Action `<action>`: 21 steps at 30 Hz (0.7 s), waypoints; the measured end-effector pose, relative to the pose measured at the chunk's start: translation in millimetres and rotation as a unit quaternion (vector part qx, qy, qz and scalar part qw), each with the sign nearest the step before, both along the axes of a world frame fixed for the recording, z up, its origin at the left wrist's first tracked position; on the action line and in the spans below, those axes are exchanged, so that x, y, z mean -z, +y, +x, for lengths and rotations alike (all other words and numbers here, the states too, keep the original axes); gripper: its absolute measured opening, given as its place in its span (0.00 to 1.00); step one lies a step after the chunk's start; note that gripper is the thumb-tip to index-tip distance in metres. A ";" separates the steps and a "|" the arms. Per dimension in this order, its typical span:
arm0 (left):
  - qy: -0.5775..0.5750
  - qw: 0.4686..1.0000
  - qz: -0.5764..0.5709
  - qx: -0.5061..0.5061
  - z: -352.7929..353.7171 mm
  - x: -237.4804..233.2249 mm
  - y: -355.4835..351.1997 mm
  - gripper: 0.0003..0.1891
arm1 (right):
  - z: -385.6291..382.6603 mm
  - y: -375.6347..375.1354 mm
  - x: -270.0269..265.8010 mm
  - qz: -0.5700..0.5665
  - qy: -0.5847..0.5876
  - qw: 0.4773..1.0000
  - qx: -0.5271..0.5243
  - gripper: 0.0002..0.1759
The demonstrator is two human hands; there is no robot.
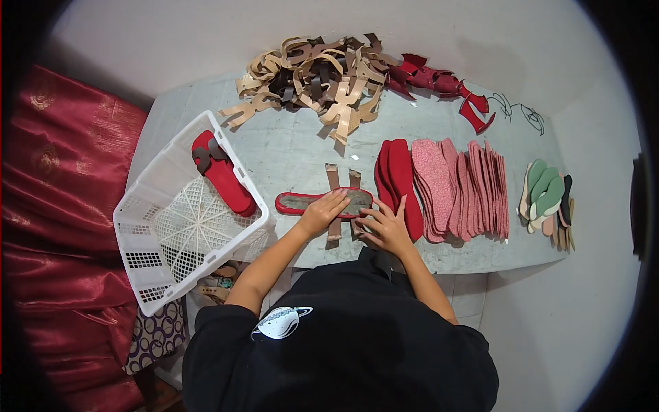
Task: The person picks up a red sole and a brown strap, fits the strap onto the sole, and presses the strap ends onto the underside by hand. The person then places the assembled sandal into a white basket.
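My left hand (pixel 322 213) lies flat, fingers spread, on one red-rimmed sole (pixel 292 203) near the table's (pixel 288 144) front edge, with two tan straps (pixel 333 175) crossing beneath it. My right hand (pixel 386 226) curls at a strap end; whether it pinches, I cannot tell. One red sandal (pixel 223 180) lies in one white basket (pixel 137 226).

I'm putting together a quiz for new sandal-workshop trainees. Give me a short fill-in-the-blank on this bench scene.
1. The left hand lies flat on a grey sole with a ____ rim.
2. The finished red sandal lies inside the white ____.
3. The stack of green insoles sits near the table's ____ end, seen from the person.

Missing words: red; basket; right.
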State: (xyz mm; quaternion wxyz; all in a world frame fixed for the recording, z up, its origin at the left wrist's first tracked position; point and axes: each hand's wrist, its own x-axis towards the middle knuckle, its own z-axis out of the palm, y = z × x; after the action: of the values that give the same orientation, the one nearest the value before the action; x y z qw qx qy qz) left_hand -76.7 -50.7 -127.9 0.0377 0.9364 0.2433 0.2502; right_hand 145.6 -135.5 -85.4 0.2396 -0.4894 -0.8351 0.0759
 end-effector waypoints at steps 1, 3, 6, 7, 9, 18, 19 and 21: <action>-0.003 1.000 -0.003 0.000 0.4 -0.3 0.1 0.23 | -0.9 -0.2 -1.3 0.009 -0.001 1.000 -0.002 0.21; -0.006 1.000 -0.006 0.000 0.6 -1.4 -0.5 0.23 | -3.0 -0.9 -2.7 0.009 0.003 1.000 -0.005 0.18; -0.007 1.000 -0.006 -0.003 0.8 -0.7 -1.7 0.23 | -3.3 -0.2 3.2 0.016 0.015 1.000 -0.011 0.14; -0.009 1.000 -0.003 -0.005 1.0 0.0 -1.9 0.23 | -3.4 0.2 6.7 0.024 0.024 0.999 -0.015 0.12; -0.011 1.000 0.000 -0.006 1.1 2.2 -1.7 0.23 | -5.4 0.3 10.6 0.023 0.033 0.999 -0.018 0.10; 0.004 1.000 0.023 -0.004 1.3 3.3 -0.9 0.23 | -5.9 -1.2 18.8 -0.007 0.072 0.997 -0.026 0.05; 0.002 1.000 0.026 -0.006 1.8 3.9 -0.7 0.22 | -5.7 -0.8 20.9 -0.020 0.098 0.995 -0.025 0.05; 0.001 1.000 0.029 -0.008 1.8 5.2 -0.9 0.22 | -6.0 1.4 16.8 -0.014 0.093 0.995 -0.021 0.06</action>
State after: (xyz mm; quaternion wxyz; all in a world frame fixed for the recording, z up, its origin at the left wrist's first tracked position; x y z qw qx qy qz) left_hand -74.8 -51.6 -133.1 0.0086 0.9353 0.2437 0.2563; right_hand 139.5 -134.1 -102.1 0.3079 -0.4655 -0.8183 0.1376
